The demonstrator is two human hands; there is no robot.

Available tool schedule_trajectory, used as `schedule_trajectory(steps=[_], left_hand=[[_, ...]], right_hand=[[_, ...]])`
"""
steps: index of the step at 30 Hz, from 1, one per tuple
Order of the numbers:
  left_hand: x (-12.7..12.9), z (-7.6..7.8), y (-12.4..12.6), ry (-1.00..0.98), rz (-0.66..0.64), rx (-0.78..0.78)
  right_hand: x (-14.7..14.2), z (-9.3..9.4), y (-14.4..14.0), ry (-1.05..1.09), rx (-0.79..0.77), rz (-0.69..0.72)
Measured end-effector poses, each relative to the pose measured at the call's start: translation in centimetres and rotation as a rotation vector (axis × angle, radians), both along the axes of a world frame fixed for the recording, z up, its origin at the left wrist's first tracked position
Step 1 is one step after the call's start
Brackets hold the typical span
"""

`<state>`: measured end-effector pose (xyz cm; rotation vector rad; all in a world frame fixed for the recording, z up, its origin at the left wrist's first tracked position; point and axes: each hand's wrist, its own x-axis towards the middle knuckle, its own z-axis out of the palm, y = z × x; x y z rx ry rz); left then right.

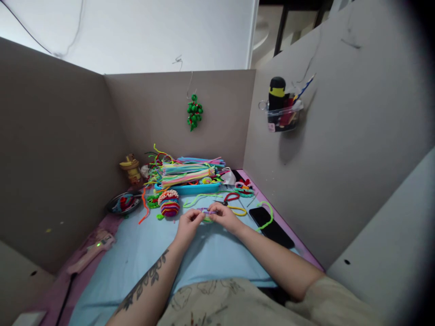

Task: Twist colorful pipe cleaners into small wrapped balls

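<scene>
A small purple and green pipe-cleaner piece (206, 211) is pinched between my two hands above the light blue cloth. My left hand (189, 222) grips its left end with thumb and fingers closed. At the other end, my right hand (224, 217) pinches it the same way. The fingers cover part of the piece, so its exact shape is unclear. Just beyond my right hand lie scissors (224, 203) with a red and a yellow handle loop. To the left of my hands sits a striped, rainbow-coloured pipe-cleaner figure (169, 203).
A blue tray (197, 189) heaped with pipe cleaners (188, 172) stands at the back. On the right lies a black phone (272, 227), a green strand across it. A metal bowl (124, 209) and pink glue gun (93, 251) are left. Grey partitions (180, 113) enclose the table.
</scene>
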<state>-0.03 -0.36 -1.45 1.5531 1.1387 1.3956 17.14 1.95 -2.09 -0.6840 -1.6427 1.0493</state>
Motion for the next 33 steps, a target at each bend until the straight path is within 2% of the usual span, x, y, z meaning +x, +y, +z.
schedule_trajectory(steps=[5, 10, 15, 21, 27, 33], left_hand=[[0.1, -0.3, 0.2, -0.159, -0.06, -0.152], [0.1, -0.2, 0.2, -0.295, -0.15, -0.28], [0.1, 0.0, 0.0, -0.261, -0.205, -0.285], [0.2, 0.2, -0.2, -0.244, -0.219, -0.284], [0.0, 0.4, -0.2, -0.316, -0.289, -0.361], [-0.3, 0.9, -0.4, -0.293, -0.36, -0.369]], right_hand=[[0.3, -0.2, 0.2, -0.011, -0.014, 0.043], [0.4, 0.3, -0.2, -0.056, -0.018, 0.034], [0.4, 0.5, -0.3, -0.138, 0.011, 0.012], [0.1, 0.3, 0.0, -0.138, 0.001, -0.094], [0.2, 0.4, 0.0, -0.193, 0.055, -0.089], [0.4, 0.4, 0.1, -0.213, 0.109, -0.059]])
